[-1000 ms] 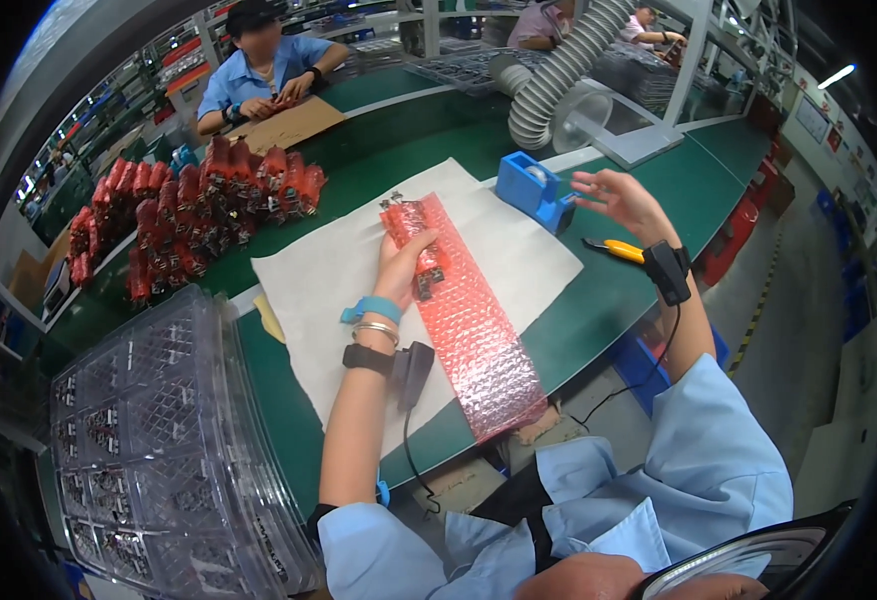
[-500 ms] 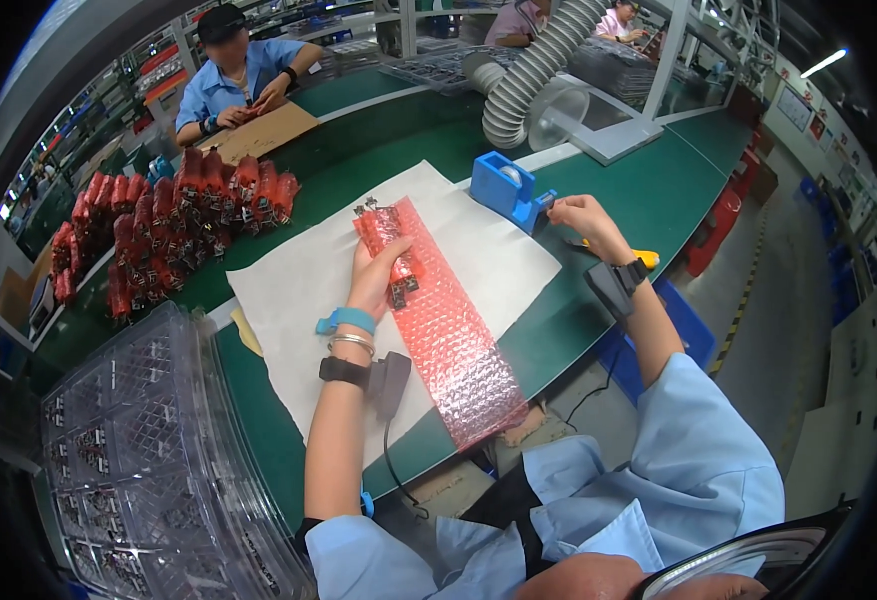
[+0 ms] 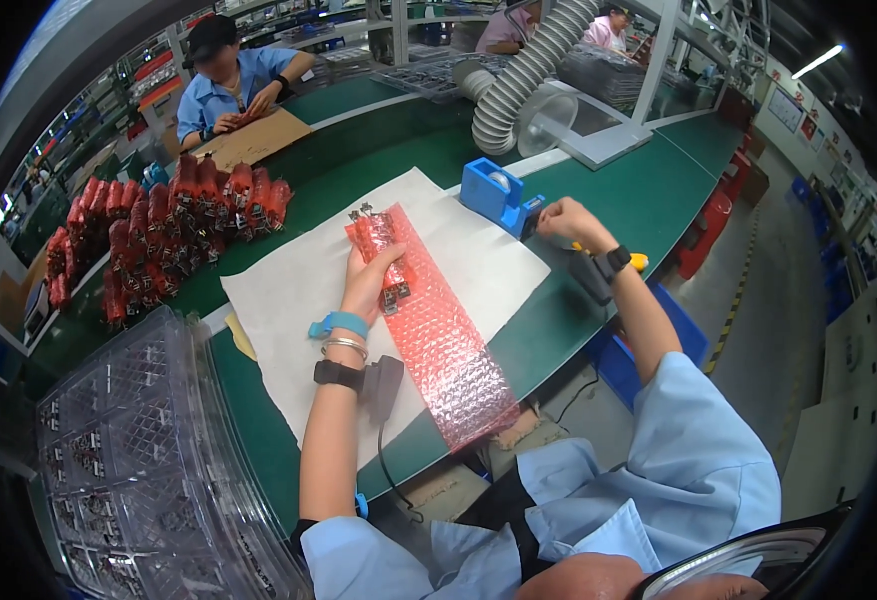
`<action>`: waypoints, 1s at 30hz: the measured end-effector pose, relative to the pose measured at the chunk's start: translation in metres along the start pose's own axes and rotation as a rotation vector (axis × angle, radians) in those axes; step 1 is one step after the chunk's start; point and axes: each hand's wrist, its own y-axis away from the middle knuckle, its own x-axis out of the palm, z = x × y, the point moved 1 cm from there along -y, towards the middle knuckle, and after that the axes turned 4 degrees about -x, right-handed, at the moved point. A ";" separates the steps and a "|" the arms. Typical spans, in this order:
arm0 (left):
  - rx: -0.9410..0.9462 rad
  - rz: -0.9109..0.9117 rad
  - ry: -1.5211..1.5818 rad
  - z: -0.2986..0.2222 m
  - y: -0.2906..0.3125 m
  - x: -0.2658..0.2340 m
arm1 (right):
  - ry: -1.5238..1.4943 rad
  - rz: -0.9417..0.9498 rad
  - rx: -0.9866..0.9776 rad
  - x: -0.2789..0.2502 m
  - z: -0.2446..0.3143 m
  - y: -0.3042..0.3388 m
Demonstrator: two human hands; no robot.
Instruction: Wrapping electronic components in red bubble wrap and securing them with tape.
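My left hand (image 3: 366, 285) is closed round a bundle of small metal parts rolled in red bubble wrap (image 3: 381, 238), with metal ends poking out at top and bottom. The bundle rests on one end of a long sheet of red bubble wrap (image 3: 448, 360), which lies over white paper (image 3: 278, 290) and runs to the table's near edge. Just right of the blue tape dispenser (image 3: 493, 195), my right hand (image 3: 570, 222) is closed, fingertips pinched near its cutting end. Any tape between them is too small to see.
Red-wrapped bundles (image 3: 173, 215) are piled at the left. Clear plastic trays (image 3: 148, 430) with metal parts are stacked nearer. A yellow-handled tool (image 3: 639, 261) lies behind my right wrist. Beyond the table, a co-worker (image 3: 238, 85) handles something red; a grey hose (image 3: 513, 90) hangs at the back.
My right hand has dropped slightly beside the dispenser's cutting end and its fingers are more curled. My left hand keeps its hold on the bundle. The whole view has shifted slightly.
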 end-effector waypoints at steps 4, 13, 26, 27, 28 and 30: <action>0.010 0.023 -0.016 0.001 -0.003 0.003 | 0.176 -0.023 -0.215 -0.031 0.007 0.004; -0.064 0.029 0.124 -0.004 0.006 -0.008 | -0.281 0.403 -0.621 -0.019 0.125 0.050; -0.186 0.269 0.619 -0.011 0.013 -0.019 | -0.663 0.510 -0.779 0.128 0.116 -0.028; -0.179 0.315 0.658 -0.011 0.013 -0.022 | -0.664 0.525 -0.783 0.131 0.116 -0.029; -0.172 0.363 0.696 -0.010 0.013 -0.024 | -0.627 0.509 -0.815 0.133 0.116 -0.031; -0.174 0.360 0.707 -0.009 0.012 -0.026 | -0.552 0.466 -0.874 0.136 0.116 -0.034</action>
